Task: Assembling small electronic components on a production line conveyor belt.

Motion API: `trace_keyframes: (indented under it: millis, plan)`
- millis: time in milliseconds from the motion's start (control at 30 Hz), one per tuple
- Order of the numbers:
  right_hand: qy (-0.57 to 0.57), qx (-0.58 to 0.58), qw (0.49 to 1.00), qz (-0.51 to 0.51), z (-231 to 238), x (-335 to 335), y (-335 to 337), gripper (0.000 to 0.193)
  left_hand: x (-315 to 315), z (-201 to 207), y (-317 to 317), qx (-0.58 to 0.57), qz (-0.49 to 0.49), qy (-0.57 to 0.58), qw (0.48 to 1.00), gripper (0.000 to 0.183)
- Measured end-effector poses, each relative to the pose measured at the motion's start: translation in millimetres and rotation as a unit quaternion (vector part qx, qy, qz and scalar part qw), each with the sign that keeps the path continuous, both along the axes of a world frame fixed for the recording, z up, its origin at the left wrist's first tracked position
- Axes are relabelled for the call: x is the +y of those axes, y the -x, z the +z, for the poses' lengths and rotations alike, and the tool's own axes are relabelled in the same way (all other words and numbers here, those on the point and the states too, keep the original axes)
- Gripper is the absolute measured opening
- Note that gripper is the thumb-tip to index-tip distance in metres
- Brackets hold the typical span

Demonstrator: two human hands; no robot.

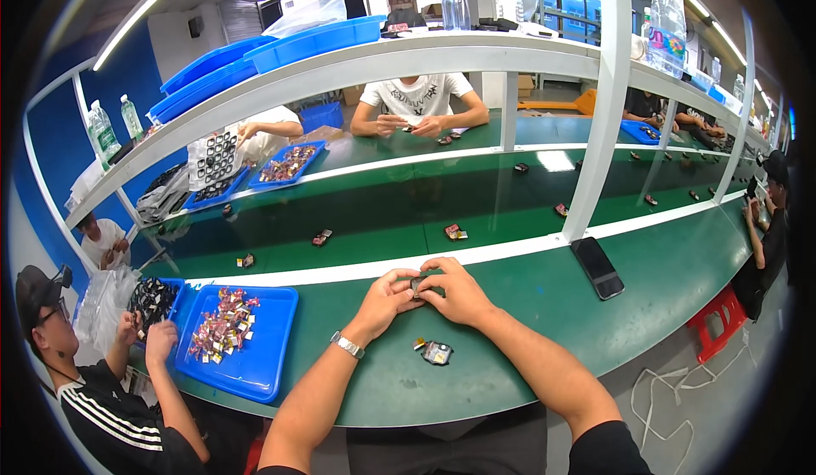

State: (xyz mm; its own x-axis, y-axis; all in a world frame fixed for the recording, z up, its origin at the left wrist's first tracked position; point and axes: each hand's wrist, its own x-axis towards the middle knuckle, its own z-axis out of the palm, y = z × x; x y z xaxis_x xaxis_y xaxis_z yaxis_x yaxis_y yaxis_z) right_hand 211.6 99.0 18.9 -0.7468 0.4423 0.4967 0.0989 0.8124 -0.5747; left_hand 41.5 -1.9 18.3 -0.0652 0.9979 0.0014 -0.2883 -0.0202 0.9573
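Note:
My left hand (387, 303) and my right hand (460, 293) meet above the green table (382, 390), fingers closed on a small dark casing (416, 284). Most of that casing is hidden behind my fingers. Both thumbs and forefingers press at its edges. Nearer to me, between my forearms, a small dark device with a pale face (437, 353) lies on the table. A little yellow-and-red piece (418, 344) sits right beside it, perhaps attached; I cannot tell. A metal-banded watch (348, 345) is on my left wrist.
To my left stands a blue tray (274, 375) of small red-and-yellow parts, with a co-worker (102, 390) beside it. A black phone (597, 268) lies at right, near a white post (599, 118). Small assemblies (456, 232) dot the green belt (382, 237) beyond the white rail.

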Motion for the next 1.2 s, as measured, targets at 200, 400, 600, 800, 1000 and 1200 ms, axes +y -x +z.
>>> trace_keyframes:
  millis: [200, 400, 600, 800, 1000, 1200]
  plan:
    - [0.007, -0.013, 1.000, -0.012, 3, -2, -1, 0.014, -1, -2, 6, -0.003, -0.046, -0.039, 0.998, 0.039]
    - [0.004, -0.055, 0.998, 0.012, 9, 1, -5, 0.015, 2, -8, 9, -0.010, -0.048, -0.020, 0.999, 0.034]
    - [0.007, -0.079, 0.994, 0.074, 14, 3, -10, 0.017, 0, -1, 5, -0.021, -0.035, -0.019, 0.999, 0.027]
    - [0.069, -0.082, 0.990, 0.092, 12, 10, -10, 0.018, 1, -6, 5, 0.014, -0.031, -0.052, 0.998, 0.022]
    - [0.079, -0.089, 0.987, 0.104, 13, 10, -10, 0.018, 1, -13, 8, 0.038, -0.033, -0.060, 0.997, 0.014]
    - [0.049, -0.057, 0.994, 0.082, 8, 7, -7, 0.018, 2, -7, -1, 0.048, 0.014, -0.011, 0.999, 0.010]
